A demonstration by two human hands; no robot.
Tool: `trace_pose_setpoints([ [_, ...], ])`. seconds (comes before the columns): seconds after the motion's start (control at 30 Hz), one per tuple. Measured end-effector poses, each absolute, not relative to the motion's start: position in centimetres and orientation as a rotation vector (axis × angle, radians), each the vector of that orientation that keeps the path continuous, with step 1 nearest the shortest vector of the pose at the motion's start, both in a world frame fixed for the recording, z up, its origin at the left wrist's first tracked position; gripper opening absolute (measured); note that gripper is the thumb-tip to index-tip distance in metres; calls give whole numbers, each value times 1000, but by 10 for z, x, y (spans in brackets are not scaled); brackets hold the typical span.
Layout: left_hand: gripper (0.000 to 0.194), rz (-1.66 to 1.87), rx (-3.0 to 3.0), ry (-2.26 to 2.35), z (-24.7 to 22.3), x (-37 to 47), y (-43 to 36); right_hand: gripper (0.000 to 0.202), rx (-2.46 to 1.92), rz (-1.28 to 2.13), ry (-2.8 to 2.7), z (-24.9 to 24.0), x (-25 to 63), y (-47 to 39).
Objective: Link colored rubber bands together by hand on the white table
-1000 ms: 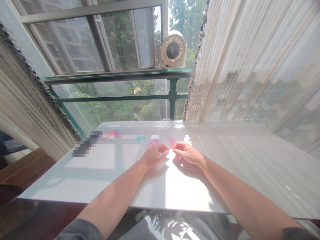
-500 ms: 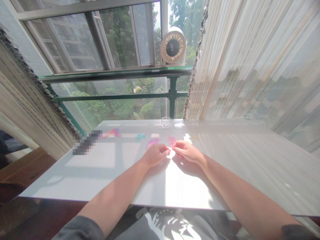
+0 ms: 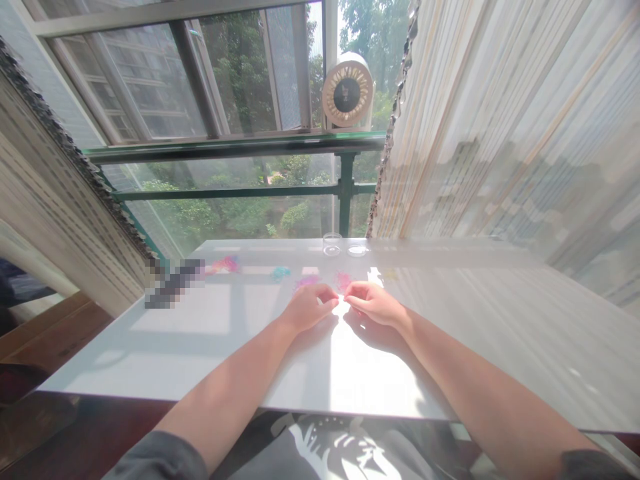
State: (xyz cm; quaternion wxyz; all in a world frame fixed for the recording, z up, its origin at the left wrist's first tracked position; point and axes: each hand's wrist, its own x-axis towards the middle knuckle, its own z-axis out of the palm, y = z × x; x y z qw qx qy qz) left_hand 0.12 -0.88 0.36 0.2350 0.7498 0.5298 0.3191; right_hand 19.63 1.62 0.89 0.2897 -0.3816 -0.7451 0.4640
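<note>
White table [image 3: 180, 360], sunlit window [image 3: 240, 80], striped curtains [image 3: 500, 120], green railing [image 3: 240, 152].

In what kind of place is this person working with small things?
It is probably a room in a home, beside a window: a green railing and glass, long striped curtains, and a white table in sunlight.

Across the far part of the table [image 3: 200, 367], left to right: first pile [image 3: 225, 265], second pile [image 3: 281, 273], third pile [image 3: 307, 281], fourth pile [image 3: 343, 280] and, apparently, fifth pile [image 3: 390, 274]. Beyond these, at the far edge, jar [image 3: 332, 245], with disc [image 3: 357, 251] just right of it. On the near side of third pile and fourth pile, left hand [image 3: 310, 308] and right hand [image 3: 373, 303]. Beyond the table, rail [image 3: 235, 152] and fan [image 3: 347, 93]. At far left, left curtain [image 3: 65, 173]; at right, right curtain [image 3: 475, 153]. Left of the table, box [image 3: 55, 333].
</note>
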Motion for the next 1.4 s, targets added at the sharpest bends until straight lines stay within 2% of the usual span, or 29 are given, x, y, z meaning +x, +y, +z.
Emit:
trace_pose_setpoints([
  [1.07,18,932,1995,1445,6,1,-14,19,-1082,1252,-2135,2,200,16],
  [1.4,19,841,2030,1402,12,-2,-16,20,-1074,1239,-2154,1,199,17],
])
